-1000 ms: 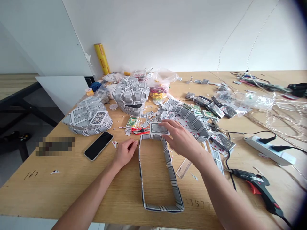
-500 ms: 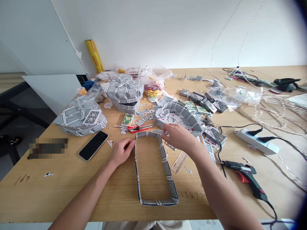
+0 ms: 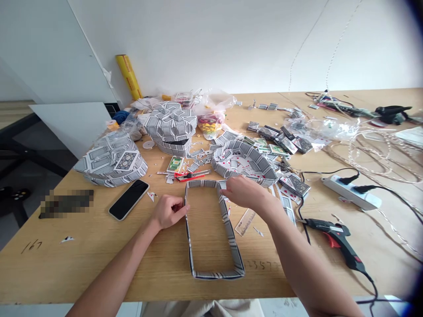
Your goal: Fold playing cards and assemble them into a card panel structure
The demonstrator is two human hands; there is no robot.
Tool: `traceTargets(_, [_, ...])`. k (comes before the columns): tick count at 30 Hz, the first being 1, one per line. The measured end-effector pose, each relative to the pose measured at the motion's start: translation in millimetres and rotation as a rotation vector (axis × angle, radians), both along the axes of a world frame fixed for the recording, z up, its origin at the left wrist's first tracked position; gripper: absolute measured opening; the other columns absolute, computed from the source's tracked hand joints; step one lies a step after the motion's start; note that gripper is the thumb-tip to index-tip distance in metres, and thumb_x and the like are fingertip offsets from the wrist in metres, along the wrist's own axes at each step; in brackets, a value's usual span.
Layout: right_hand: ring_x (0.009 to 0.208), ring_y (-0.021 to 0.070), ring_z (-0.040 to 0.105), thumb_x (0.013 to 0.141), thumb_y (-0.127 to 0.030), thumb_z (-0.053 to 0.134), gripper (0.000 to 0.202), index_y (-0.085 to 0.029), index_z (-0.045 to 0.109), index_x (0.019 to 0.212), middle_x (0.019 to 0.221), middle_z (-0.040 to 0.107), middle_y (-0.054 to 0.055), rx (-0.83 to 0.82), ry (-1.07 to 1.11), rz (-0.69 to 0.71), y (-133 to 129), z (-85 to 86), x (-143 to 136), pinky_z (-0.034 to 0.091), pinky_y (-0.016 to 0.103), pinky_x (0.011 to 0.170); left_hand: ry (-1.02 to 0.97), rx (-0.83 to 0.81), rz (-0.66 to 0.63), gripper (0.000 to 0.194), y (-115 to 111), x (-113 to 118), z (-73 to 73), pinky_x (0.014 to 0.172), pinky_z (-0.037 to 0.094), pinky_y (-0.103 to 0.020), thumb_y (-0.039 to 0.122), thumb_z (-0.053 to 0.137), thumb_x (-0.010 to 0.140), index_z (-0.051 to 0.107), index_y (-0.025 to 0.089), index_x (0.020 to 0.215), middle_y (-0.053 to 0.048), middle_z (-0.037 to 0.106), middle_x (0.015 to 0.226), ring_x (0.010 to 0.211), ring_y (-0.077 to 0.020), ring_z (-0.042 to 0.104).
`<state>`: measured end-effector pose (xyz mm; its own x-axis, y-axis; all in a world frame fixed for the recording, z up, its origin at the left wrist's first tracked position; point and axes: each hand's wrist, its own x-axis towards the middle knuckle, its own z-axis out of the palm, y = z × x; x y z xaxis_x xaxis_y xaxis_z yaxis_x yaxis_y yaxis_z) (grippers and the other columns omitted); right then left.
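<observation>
A long four-sided frame made of folded playing cards (image 3: 232, 240) stands on edge on the wooden table in front of me. My left hand (image 3: 170, 212) pinches its left wall near the far end, thumb on the inner side. At the far right corner my right hand (image 3: 240, 191) is closed on the frame, its fingertips partly hidden behind the hand. Just beyond lies an orange utility knife (image 3: 191, 175). A shallow card-built tray (image 3: 264, 169) with loose cards inside sits past my right hand.
A phone (image 3: 128, 199) lies to the left, near two lidded card-built boxes (image 3: 170, 125). On the right are a glue gun (image 3: 342, 240), a white power strip (image 3: 353, 192) and cables. A clear ruler (image 3: 245, 221) and card scraps lie beside the frame.
My right hand's fingers have curled in and lowered onto the frame's far right corner. My left hand has slid slightly nearer along the left wall.
</observation>
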<state>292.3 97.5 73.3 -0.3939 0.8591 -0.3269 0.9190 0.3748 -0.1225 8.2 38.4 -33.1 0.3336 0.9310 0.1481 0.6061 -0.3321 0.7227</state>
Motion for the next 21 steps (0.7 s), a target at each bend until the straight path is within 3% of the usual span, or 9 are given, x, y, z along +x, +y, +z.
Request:
traceTargets(4, [0.057, 0.0221, 0.072, 0.102, -0.033, 0.06, 0.05, -0.019, 0.069, 0.055, 0.059, 0.072, 0.01, -0.259, 0.115, -0.061, -10, -4.1, -1, 0.056, 0.036, 0.071, -0.01, -0.032, -0.055, 0.054, -1, 0, -0.3, 0.054, 0.024, -0.028, 0.051, 0.061, 0.094, 0.045, 0.02, 0.053, 0.005, 0.04, 0.051, 0.051, -0.0109, 0.036])
traceTargets(6, [0.049, 0.0186, 0.067, 0.1, -0.03, 0.058, 0.05, -0.02, 0.066, 0.052, 0.054, 0.069, 0.008, -0.32, 0.143, -0.077, -19, -9.6, -2, 0.054, 0.033, 0.064, -0.017, -0.044, -0.072, 0.055, -2, 1, 0.0, 0.053, 0.024, -0.028, 0.052, 0.061, 0.094, 0.044, 0.02, 0.052, 0.005, 0.039, 0.05, 0.051, -0.0109, 0.035])
traceTargets(8, [0.053, 0.0199, 0.069, 0.098, -0.025, 0.058, 0.044, -0.02, 0.07, 0.055, 0.056, 0.071, 0.009, -0.224, 0.127, -0.073, -28, -16.6, -3, 0.052, 0.032, 0.062, -0.025, -0.047, -0.075, 0.056, -3, 3, 0.4, 0.053, 0.024, -0.028, 0.05, 0.061, 0.094, 0.042, 0.02, 0.051, 0.005, 0.037, 0.049, 0.05, -0.0108, 0.034])
traceTargets(12, [0.077, 0.0281, 0.077, 0.099, -0.02, 0.054, 0.036, -0.018, 0.078, 0.072, 0.079, 0.08, 0.016, 0.005, 0.094, -0.094, -41, -30.3, -8, 0.05, 0.034, 0.068, -0.042, -0.028, -0.036, 0.055, -4, 7, 0.4, 0.053, 0.022, -0.029, 0.045, 0.056, 0.095, 0.036, 0.02, 0.05, 0.004, 0.03, 0.05, 0.051, -0.0108, 0.03])
traceTargets(17, [0.08, 0.0292, 0.078, 0.103, -0.022, 0.05, 0.04, -0.018, 0.075, 0.072, 0.083, 0.08, 0.017, 0.078, 0.125, -0.168, -40, -36.6, -18, 0.045, 0.034, 0.067, -0.052, 0.021, 0.048, 0.053, -5, 9, 0.3, 0.056, 0.024, -0.029, 0.045, 0.054, 0.095, 0.037, 0.021, 0.052, 0.004, 0.033, 0.051, 0.052, -0.0114, 0.033])
traceTargets(21, [0.084, 0.0293, 0.078, 0.109, -0.035, 0.05, 0.041, -0.019, 0.071, 0.078, 0.083, 0.08, 0.015, 0.113, 0.178, -0.228, -43, -39.4, -20, 0.048, 0.034, 0.071, -0.056, 0.039, 0.1, 0.054, -3, 6, 7.8, 0.057, 0.028, -0.03, 0.048, 0.057, 0.097, 0.039, 0.021, 0.054, 0.004, 0.036, 0.05, 0.052, -0.0117, 0.036])
